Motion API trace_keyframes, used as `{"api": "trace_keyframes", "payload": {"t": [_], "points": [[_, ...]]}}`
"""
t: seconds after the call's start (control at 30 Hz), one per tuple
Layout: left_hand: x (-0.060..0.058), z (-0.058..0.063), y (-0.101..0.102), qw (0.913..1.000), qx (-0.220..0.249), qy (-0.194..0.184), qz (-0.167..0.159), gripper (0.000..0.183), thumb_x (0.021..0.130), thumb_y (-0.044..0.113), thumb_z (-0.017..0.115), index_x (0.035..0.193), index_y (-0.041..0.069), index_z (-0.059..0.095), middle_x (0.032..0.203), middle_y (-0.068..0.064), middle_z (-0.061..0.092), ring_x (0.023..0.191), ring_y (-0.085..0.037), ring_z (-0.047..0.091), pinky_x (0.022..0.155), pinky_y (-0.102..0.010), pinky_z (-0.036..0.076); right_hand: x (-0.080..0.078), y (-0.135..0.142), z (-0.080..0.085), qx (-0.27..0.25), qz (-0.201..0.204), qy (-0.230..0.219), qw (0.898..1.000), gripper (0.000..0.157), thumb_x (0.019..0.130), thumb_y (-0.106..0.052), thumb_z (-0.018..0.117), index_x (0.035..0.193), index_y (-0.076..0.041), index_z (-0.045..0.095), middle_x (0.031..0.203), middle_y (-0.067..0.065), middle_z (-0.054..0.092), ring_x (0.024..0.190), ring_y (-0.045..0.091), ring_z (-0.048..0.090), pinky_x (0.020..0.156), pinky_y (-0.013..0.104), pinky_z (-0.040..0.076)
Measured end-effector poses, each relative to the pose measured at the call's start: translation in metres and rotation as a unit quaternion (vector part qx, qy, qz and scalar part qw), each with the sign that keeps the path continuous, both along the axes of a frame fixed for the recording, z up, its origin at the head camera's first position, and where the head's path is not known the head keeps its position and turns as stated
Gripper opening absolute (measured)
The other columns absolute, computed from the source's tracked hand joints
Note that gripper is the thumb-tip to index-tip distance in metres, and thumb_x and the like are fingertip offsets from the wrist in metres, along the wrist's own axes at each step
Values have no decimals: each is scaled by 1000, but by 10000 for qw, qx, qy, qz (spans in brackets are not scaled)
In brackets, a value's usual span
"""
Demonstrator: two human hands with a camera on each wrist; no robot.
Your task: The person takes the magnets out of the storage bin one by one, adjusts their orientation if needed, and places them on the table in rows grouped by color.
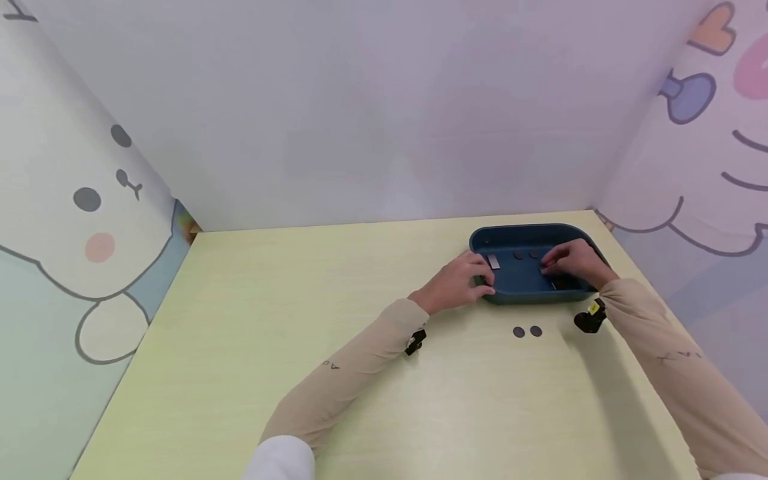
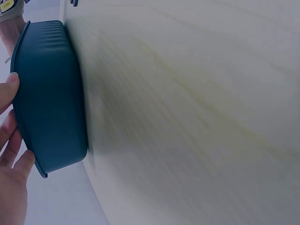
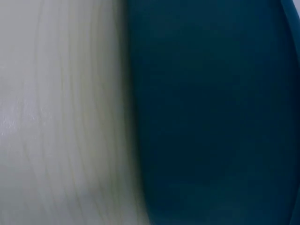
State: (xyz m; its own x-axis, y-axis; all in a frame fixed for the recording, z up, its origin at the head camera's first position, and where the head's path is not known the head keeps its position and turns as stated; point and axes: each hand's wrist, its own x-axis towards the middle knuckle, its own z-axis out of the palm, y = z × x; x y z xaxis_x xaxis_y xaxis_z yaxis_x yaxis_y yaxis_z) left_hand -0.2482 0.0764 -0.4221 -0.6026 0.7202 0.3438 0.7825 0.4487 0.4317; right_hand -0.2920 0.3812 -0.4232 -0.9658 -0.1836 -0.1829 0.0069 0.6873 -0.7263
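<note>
A dark blue tray with raised walls sits at the far right of the table. My left hand grips its left end, fingers at the rim and thumb near the front corner. In the left wrist view the fingertips press on the rim of the tray. Reaching over the right side, my right hand has its fingers curled low inside, with a small dark piece at the fingertips. Two dark round discs and a small whitish rectangle lie in the tray. Tray wall fills much of the right wrist view.
Two more dark discs lie on the pale wooden table, in front of the tray. A black object lies in the tray's front right, partly under the right hand. Printed walls enclose the back and sides.
</note>
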Motion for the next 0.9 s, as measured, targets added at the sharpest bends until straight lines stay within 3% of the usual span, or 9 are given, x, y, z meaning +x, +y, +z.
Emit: {"api": "trace_keyframes", "payload": {"t": [0.23,0.4,0.63,0.9], "points": [[2,1,1,10000,2,16,-31,13,88,30,69,91,17,68,99,5,57,97,-10,48,91,-16,36,-1,-3,1,698,28,259,9972,15,81,-3,72,92,7,69,76,5,66,67,16,59,60,28,48],[2,2,0,10000,-15,-8,9,13,88,30,68,92,17,69,100,5,58,98,-10,48,93,-16,35,-3,-8,2,1046,99,412,9936,14,80,-6,73,90,4,71,80,9,66,70,19,57,62,30,46],[2,2,-1,10000,-29,-2,20,14,88,30,69,92,17,69,99,5,58,98,-10,48,93,-15,35,0,-12,2,1105,220,390,9929,17,81,-4,71,94,6,72,96,22,67,80,26,59,66,33,47],[1,0,0,10000,15,58,-3,13,88,30,69,90,17,68,99,5,58,98,-10,48,93,-16,35,0,-10,2,1120,301,391,9925,19,79,-8,73,95,3,73,103,24,65,91,33,60,75,43,49]]}}
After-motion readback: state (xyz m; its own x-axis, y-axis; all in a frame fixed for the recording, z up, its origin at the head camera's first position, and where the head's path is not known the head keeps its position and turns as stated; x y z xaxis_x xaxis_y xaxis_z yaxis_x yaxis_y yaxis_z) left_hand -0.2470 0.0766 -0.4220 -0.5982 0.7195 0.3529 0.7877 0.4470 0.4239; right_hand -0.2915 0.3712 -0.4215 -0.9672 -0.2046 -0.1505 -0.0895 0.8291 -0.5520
